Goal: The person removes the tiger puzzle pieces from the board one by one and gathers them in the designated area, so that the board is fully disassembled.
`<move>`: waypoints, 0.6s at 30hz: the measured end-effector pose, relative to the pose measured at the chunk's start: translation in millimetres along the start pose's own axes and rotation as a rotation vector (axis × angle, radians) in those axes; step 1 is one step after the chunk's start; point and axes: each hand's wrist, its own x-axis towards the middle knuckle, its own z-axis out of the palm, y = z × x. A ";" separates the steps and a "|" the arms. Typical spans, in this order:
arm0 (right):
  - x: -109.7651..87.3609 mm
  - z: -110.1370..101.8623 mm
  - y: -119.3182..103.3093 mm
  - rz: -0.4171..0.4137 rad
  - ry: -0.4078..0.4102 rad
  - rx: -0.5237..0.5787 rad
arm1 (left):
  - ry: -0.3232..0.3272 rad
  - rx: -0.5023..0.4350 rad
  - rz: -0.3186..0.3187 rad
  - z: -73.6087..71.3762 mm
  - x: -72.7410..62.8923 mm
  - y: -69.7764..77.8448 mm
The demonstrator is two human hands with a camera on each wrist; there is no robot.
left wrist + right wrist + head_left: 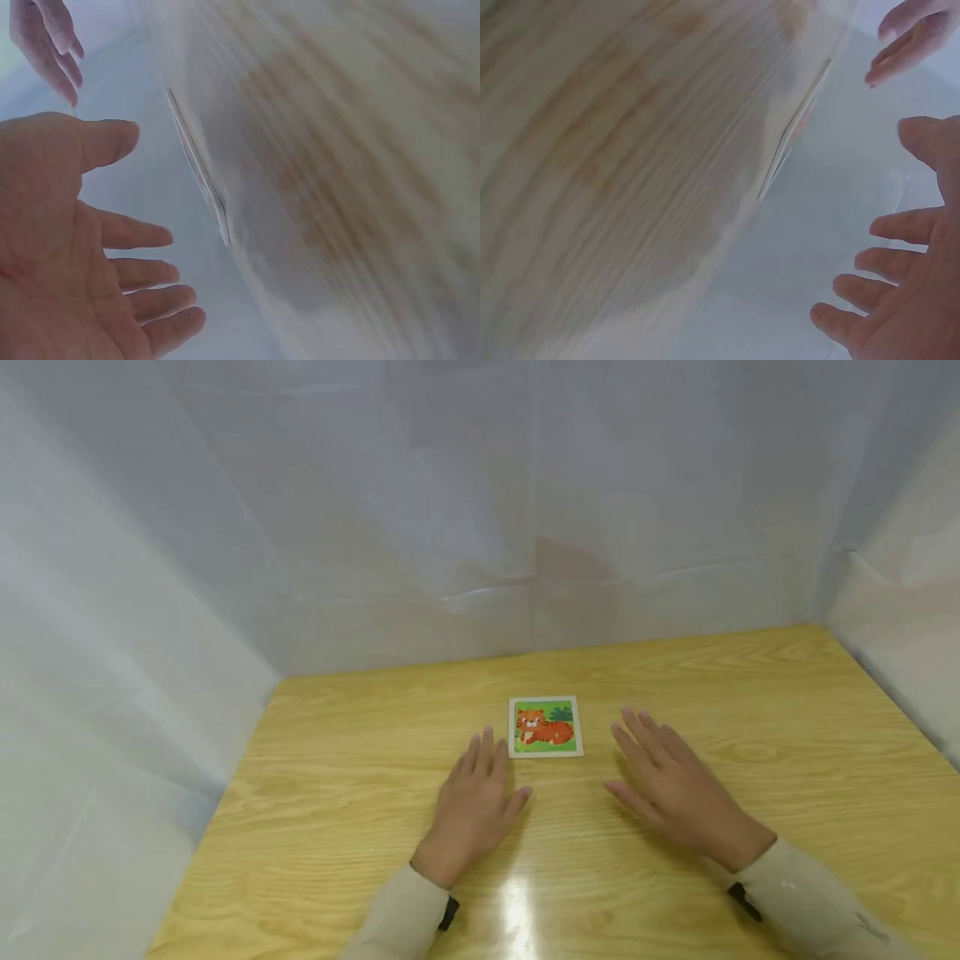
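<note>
A square picture puzzle (546, 727) with a pale frame lies flat on the wooden table, showing an orange tiger on green. My left hand (472, 802) is just left of and nearer than it, palm down, fingers extended and holding nothing. To its right is my right hand (675, 781), fingers spread, a small distance away from it. Both wrist views show the puzzle edge-on as a thin slab (199, 169) on the table. In the right wrist view the right palm (919, 300) hovers above the tabletop with bare fingers.
The yellow wood-grain table (337, 777) ends at a back edge against a white sheet (420, 527). More white sheeting (97, 693) hangs at the left side and at the right. A glare spot lies on the table between the forearms.
</note>
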 end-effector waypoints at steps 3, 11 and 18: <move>3.0 1.2 -3.0 -0.003 -0.014 0.019 | -0.006 0.012 0.020 0.5 3.5 4.7; 9.0 8.6 -5.5 -0.085 0.048 0.043 | -0.053 0.069 0.071 1.0 17.4 15.0; 21.9 14.7 -5.9 -0.121 0.044 0.071 | -0.109 0.102 0.092 1.5 31.1 20.4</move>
